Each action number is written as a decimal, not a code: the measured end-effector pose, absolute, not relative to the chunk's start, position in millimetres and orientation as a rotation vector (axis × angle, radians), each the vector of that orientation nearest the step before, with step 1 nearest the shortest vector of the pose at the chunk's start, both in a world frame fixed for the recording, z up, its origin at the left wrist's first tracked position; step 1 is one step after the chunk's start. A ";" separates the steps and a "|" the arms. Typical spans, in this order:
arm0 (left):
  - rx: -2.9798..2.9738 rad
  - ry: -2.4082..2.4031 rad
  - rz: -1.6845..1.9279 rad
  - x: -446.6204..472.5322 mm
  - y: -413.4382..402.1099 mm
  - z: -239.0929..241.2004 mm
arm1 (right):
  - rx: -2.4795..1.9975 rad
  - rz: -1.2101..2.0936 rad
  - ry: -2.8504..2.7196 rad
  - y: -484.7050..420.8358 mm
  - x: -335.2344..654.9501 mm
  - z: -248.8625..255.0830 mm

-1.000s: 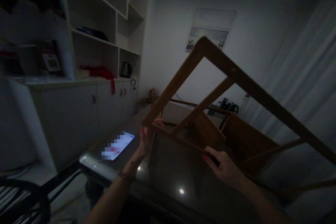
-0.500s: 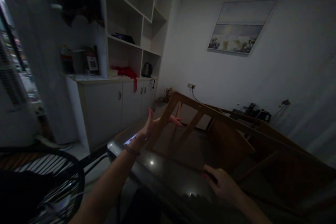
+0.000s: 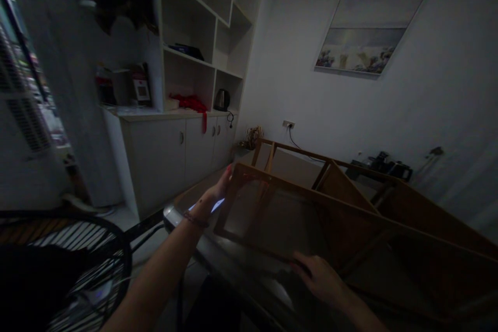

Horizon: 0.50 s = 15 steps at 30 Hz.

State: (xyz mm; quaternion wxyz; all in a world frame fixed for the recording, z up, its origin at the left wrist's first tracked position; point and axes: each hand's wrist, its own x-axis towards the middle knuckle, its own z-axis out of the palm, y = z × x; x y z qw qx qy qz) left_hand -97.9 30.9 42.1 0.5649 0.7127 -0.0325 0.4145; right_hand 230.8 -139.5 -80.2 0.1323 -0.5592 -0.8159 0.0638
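A brown wooden rack, with slim rails and slanted panels inside, lies tilted on its side across a dark glossy table. My left hand is at its near left corner. The thumb points up beside the end post, and the other fingers pass behind the post, mostly hidden. On the lower front rail, my right hand is closed, fingers curled round the wood. A lit phone lies on the table by my left wrist, partly covered.
A white cabinet with open shelves stands at the left, holding a kettle and red cloth. A black wire chair is at lower left. Behind the rack are dark appliances and a wall socket.
The rack's near upper rail has tipped down and toward me, showing the far rail behind it. My left fingers, spread earlier, are now against the corner post. My right hand stays on the lower rail.
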 end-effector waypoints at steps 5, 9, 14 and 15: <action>1.682 -0.129 0.968 -98.8 27.0 50.8 | -1.575 0.164 -2.378 -139.3 233.1 -89.2; 1.700 -0.188 0.952 -98.5 23.1 53.3 | -1.493 0.156 -2.380 -138.4 232.1 -89.8; 1.693 -0.157 0.959 -97.8 22.8 49.4 | -1.422 0.137 -2.385 -138.3 231.4 -86.7; 1.684 -0.157 0.965 -97.4 23.7 48.6 | -1.414 0.135 -2.386 -138.4 231.4 -86.2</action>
